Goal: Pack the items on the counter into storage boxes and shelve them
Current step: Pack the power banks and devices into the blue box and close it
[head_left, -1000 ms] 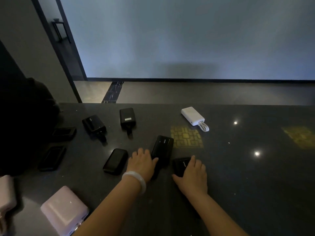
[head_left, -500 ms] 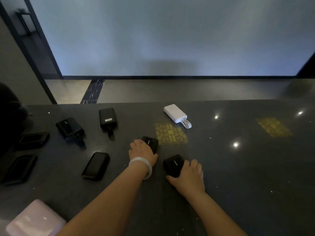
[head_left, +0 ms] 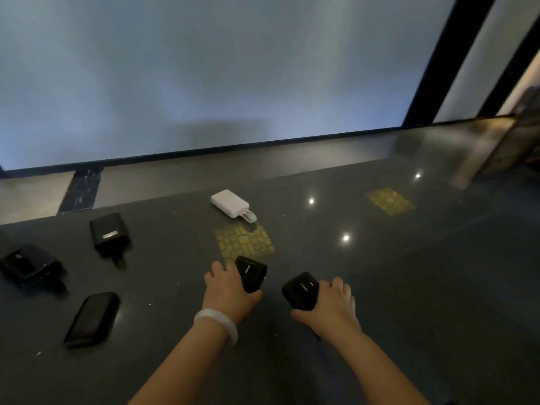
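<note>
My left hand [head_left: 229,290], with a pale bangle on the wrist, grips a black power bank [head_left: 250,273] tilted up off the dark counter [head_left: 409,302]. My right hand [head_left: 330,308] grips a second black power bank [head_left: 300,290], also raised on end. A white power bank [head_left: 230,203] with a looped cable lies farther back. Three more black power banks lie to the left: one [head_left: 108,232] at the back, one [head_left: 27,266] at the left edge, and a flat one [head_left: 93,318] nearer me.
The counter's far edge drops to a grey floor [head_left: 175,182] below a pale wall. Yellow patterned light patches [head_left: 244,242] and bright ceiling-light reflections show on the counter. A dark brown object [head_left: 496,147] stands at the far right end.
Both hands have closed on their black power banks and lifted them on end. The view has swung right, so the pink boxes and leftmost items have left the frame.
</note>
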Tool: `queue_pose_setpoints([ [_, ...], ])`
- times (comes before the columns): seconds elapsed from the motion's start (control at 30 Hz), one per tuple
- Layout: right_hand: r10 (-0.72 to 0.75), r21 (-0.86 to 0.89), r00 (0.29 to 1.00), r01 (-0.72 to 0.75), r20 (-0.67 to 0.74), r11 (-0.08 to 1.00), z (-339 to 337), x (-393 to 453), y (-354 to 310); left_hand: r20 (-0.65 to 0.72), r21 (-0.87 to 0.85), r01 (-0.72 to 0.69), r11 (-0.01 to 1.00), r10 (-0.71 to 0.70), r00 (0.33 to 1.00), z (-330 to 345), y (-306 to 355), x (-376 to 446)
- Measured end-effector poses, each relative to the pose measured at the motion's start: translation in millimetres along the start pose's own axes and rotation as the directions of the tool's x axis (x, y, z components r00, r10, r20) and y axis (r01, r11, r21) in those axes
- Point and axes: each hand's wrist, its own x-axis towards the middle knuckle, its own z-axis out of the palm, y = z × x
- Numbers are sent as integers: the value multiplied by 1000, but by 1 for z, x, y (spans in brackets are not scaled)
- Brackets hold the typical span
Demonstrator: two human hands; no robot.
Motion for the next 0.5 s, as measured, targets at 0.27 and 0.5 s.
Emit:
queue_pose_setpoints([
  [0.27,175,87,954,-159,-243,984,-105,-43,124,7,-102,-343,934,345,939,19,145,-47],
  [0.5,338,107,851,-323,-401,940,-177,-111,251,44,-125,-606,785,615,787,64,260,-112],
])
